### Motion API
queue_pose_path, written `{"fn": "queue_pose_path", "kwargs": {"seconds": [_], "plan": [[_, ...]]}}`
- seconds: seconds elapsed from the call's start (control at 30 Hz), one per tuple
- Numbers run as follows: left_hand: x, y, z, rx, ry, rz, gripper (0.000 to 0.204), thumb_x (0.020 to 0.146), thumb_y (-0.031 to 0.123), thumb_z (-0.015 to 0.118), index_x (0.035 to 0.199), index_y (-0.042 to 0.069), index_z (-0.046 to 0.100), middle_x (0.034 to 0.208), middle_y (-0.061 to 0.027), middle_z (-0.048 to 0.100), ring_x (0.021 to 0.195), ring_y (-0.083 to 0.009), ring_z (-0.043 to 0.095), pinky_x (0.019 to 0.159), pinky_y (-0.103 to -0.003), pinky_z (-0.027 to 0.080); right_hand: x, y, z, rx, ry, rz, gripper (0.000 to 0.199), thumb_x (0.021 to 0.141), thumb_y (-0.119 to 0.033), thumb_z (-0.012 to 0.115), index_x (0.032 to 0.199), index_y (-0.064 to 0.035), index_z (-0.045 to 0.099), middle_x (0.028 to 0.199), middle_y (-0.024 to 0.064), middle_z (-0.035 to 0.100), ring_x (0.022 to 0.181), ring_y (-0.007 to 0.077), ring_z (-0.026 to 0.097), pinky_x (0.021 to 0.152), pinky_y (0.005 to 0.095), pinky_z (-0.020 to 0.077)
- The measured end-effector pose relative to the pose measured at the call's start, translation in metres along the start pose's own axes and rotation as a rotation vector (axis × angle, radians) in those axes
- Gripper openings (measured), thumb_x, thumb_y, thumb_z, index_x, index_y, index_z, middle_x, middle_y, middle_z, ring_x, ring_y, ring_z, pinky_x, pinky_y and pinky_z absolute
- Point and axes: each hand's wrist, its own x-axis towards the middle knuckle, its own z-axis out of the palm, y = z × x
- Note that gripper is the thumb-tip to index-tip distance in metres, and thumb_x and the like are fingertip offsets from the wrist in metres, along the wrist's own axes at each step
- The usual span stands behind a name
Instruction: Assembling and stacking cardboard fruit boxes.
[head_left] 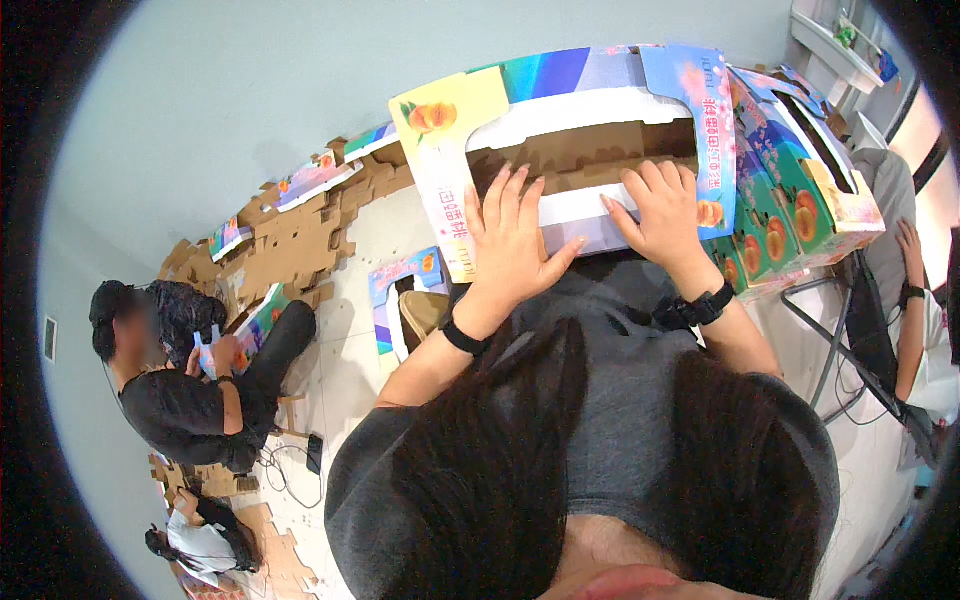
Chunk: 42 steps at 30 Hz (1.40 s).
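Note:
In front of me is a cardboard fruit carton (430,155) printed in yellow, blue and purple with peaches. A wide opening in its upper face shows the brown inside. My left hand (515,240) lies on the near left edge of that opening, fingers stretched and thumb apart. Farther right, my right hand (662,212) rests on the same edge, its fingers extended over the white flap (583,205). Neither hand is wrapped around anything. The carton's underside is hidden.
More printed cartons (775,215) stand at the right beside a folding chair frame (825,320). Another carton (385,325) is on the floor at left. Flattened cardboard (290,240) lines the wall. A seated co-worker (180,410) handles a carton; other people are farther off.

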Motion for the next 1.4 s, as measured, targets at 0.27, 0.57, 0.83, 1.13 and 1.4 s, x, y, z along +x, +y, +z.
{"fn": "queue_pose_path", "kwargs": {"seconds": [0.27,0.57,0.83,1.13,1.4], "plan": [[0.018,0.015,0.012,0.094,0.101,-0.062,0.041,0.082,0.044,0.07,0.097,0.007,0.062,0.115,-0.0108,0.058,0.126,-0.0303,0.046,0.111,-0.059,0.016,-0.007,0.013,-0.012,0.216,-0.105,0.078,0.026,0.088,-0.033,0.066,0.078,-0.0086,0.066,0.071,0.0071,0.06,0.072,0.0273,0.054,0.066,0.0427,0.0398],[0.014,0.023,0.022,0.0,0.155,0.227,0.028,0.083,0.035,0.072,0.094,0.012,0.065,0.093,-0.0046,0.062,0.092,-0.0237,0.06,0.087,-0.039,0.042,-0.022,0.019,0.005,0.13,-0.006,0.081,0.036,0.091,-0.024,0.063,0.06,-0.008,0.058,0.057,0.0108,0.056,0.056,0.0305,0.056,0.057,0.0429,0.0407],[0.023,0.025,0.025,-0.01,0.12,0.115,0.023,0.084,0.031,0.071,0.076,0.012,0.062,0.07,-0.0035,0.054,0.07,-0.0237,0.053,0.066,-0.039,0.037,-0.02,0.018,0.008,0.134,0.037,0.106,0.038,0.092,-0.026,0.063,0.058,-0.0084,0.058,0.057,0.0108,0.058,0.055,0.03,0.057,0.056,0.043,0.0415],[0.005,0.036,-0.013,-0.179,0.015,-0.011,0.019,0.084,0.03,0.073,0.087,0.012,0.07,0.082,-0.0038,0.066,0.08,-0.0244,0.062,0.074,-0.038,0.044,-0.02,0.009,-0.002,0.06,-0.006,-0.03,0.037,0.082,-0.029,0.072,0.055,-0.0125,0.053,0.056,0.0046,0.055,0.055,0.0241,0.056,0.055,0.0394,0.0404],[0.025,0.019,-0.158,-0.183,0.256,0.243,0.072,0.057,0.034,0.092,0.115,0.005,0.059,0.109,-0.0121,0.068,0.1,-0.031,0.065,0.092,-0.044,0.048,-0.025,0.006,0.0,0.09,0.056,-0.231,0.036,0.072,-0.027,0.079,0.055,-0.0147,0.051,0.059,0.0007,0.055,0.058,0.0206,0.056,0.058,0.0355,0.0438]]}}
